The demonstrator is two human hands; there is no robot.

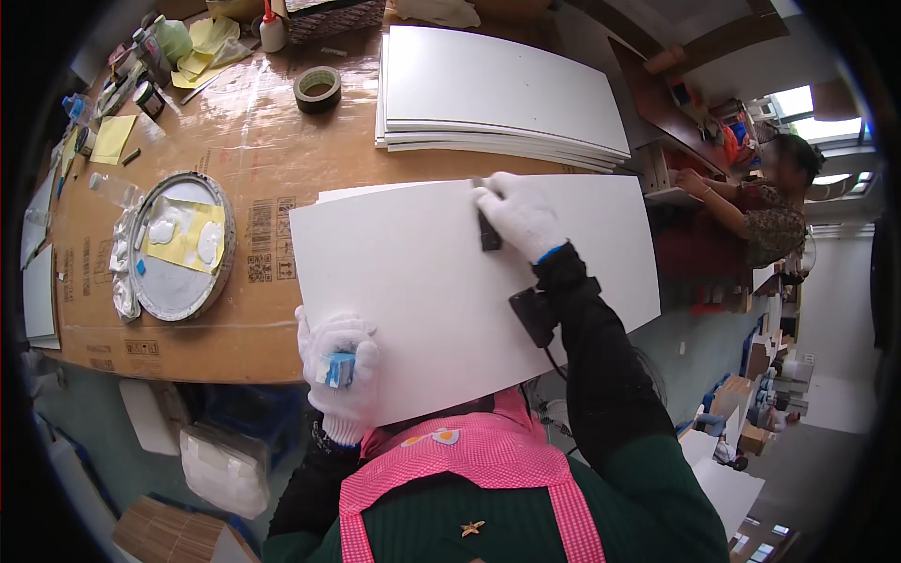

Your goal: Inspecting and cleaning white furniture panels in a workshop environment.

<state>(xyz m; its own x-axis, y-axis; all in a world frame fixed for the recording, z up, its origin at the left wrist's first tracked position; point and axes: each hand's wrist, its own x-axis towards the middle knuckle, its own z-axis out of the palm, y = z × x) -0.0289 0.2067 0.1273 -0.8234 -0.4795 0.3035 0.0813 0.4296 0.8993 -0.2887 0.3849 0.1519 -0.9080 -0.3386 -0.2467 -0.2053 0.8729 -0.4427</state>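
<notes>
A large white board (404, 272) lies in front of me, its near edge close to my apron. My right hand (521, 214), in a white knit glove, is closed on a dark rectangular block (489, 233) against the board's upper surface. Also gloved, my left hand (343, 389) is at the board's near left corner, with its fingers closed around a small blue block (336, 369). Another white panel edge shows beneath the board. A dark box with a cable (534, 317) is at my right wrist.
Beyond the board stands a stack of white panels (497, 80). A tape roll (317, 89) and a round lid (178, 300) bearing yellow paper with white paste rest on the cardboard-covered table (267, 169). Bottles crowd the far left. A co-worker (765, 216) works at right.
</notes>
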